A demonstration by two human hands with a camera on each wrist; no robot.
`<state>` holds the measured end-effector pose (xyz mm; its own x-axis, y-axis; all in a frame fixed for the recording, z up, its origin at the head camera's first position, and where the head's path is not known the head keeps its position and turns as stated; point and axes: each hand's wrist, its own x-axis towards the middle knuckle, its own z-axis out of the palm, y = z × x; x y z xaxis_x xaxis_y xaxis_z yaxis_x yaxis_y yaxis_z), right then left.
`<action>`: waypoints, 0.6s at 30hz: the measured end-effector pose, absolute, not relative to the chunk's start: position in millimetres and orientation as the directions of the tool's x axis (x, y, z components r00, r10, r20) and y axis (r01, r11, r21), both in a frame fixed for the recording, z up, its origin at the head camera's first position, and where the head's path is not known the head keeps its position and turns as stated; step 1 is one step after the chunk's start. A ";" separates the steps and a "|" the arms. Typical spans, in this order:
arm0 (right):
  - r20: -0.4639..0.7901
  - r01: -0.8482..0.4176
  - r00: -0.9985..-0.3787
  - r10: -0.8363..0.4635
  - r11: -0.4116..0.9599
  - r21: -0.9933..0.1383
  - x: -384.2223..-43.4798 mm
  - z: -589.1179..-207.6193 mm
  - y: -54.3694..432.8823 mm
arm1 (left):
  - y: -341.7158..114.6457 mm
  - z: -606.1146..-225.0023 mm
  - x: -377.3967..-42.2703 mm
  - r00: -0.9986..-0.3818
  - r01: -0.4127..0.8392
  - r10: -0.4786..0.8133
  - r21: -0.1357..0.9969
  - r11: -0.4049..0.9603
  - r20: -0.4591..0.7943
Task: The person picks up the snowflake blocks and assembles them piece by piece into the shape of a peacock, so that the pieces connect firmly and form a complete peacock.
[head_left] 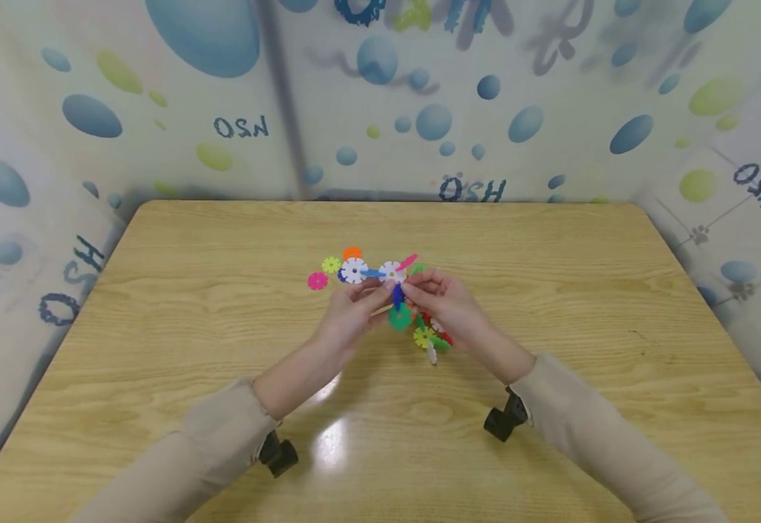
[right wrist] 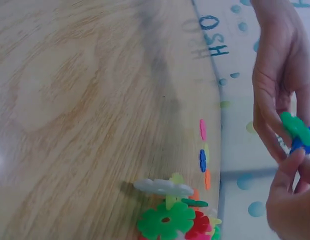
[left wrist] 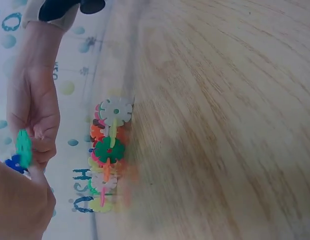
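Note:
Both hands hold a joined piece of notched plastic flower discs. My left hand (head_left: 354, 316) grips it from the left, near a white disc (head_left: 391, 272) linked by a light blue disc (head_left: 373, 273) to another white disc (head_left: 354, 271). My right hand (head_left: 448, 301) pinches from the right, by the dark blue disc (head_left: 398, 296) under the white one. A green disc (head_left: 400, 317) hangs below it, and shows between both hands in the right wrist view. A pink disc (head_left: 408, 261) slants up beside the fingertips. Fingers hide part of the joints.
Beyond my left hand, loose discs lie on the wooden table (head_left: 190, 290): pink (head_left: 317, 281), yellow (head_left: 331, 265) and orange (head_left: 352, 253) among them. A joined cluster of several colours (head_left: 426, 337) sits below my right hand. Patterned cloth (head_left: 432, 87) surrounds the table's back and sides.

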<state>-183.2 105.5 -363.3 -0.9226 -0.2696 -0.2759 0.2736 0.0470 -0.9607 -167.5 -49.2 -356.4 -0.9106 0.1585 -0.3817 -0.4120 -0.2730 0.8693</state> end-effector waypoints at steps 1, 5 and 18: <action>-0.266 0.246 -0.934 -0.239 0.108 -0.963 -182.0 -363.0 104.2 | -48.8 -357.1 -167.5 -0.910 -0.415 0.156 0.864 -0.287 -0.385; -0.248 0.210 -0.952 -0.178 0.210 -0.955 -179.0 -363.6 99.1 | -44.0 -360.8 -167.5 -0.903 -0.428 0.142 0.830 -0.358 -0.405; -0.162 0.020 -0.951 -0.262 0.472 -0.881 -177.5 -376.6 94.1 | -55.3 -380.9 -179.5 -0.893 -0.418 0.043 0.788 -0.452 -0.449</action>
